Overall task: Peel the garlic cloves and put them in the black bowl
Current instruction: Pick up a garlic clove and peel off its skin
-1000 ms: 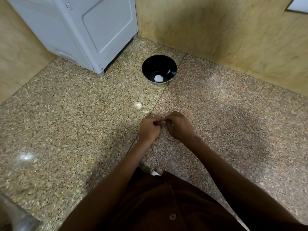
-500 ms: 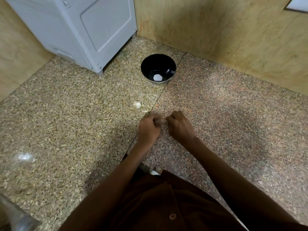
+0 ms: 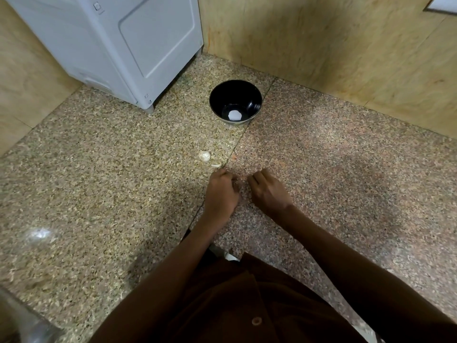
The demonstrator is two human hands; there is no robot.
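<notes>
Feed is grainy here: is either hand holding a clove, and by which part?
Cannot be told. The left hand and right hand are curled fingertip to fingertip; anything pinched there is hidden.

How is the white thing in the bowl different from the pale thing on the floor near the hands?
The white piece lies inside the black bowl; the floor piece lies on bare speckled stone. The white piece looks bright and flat-edged; the floor piece is creamier and rounded. Both are small and pale, and neither hand is touching them.
</notes>
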